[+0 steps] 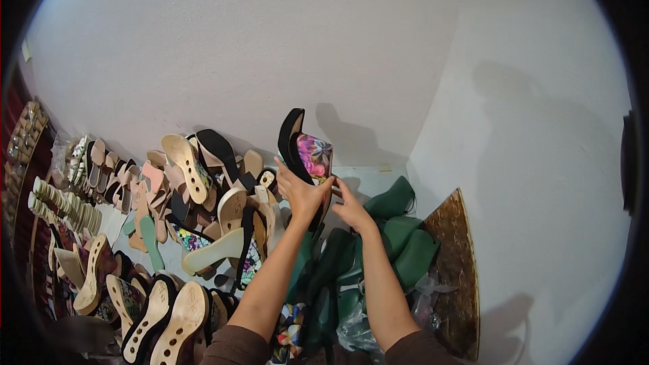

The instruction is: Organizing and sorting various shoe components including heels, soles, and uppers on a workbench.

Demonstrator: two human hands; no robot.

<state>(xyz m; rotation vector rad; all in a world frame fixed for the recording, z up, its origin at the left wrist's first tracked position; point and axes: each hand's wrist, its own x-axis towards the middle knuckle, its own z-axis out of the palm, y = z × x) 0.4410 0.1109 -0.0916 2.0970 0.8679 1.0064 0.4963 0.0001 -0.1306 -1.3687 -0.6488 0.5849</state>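
A wedge sandal (314, 155) with black edging and a pink floral-patterned side is held up in front of the pale wall. My left hand (303, 192) grips its lower left side, with the fingers partly hidden behind it. The fingers of my right hand (349, 207) close on the sandal's lower right edge; the thumb sits near the patterned part. Below and to the left lies a pile of sandals and soles, among them a pale wedge sole (188, 165) with holes and a black-strapped sandal (218, 150).
Green shoe lasts (395, 234) are heaped below my right hand, with clear plastic bags (358, 324) in front. A worn brown board (461, 277) stands by the right wall. Several wooden soles with holes, such as one sole (189, 321), lie at the near left.
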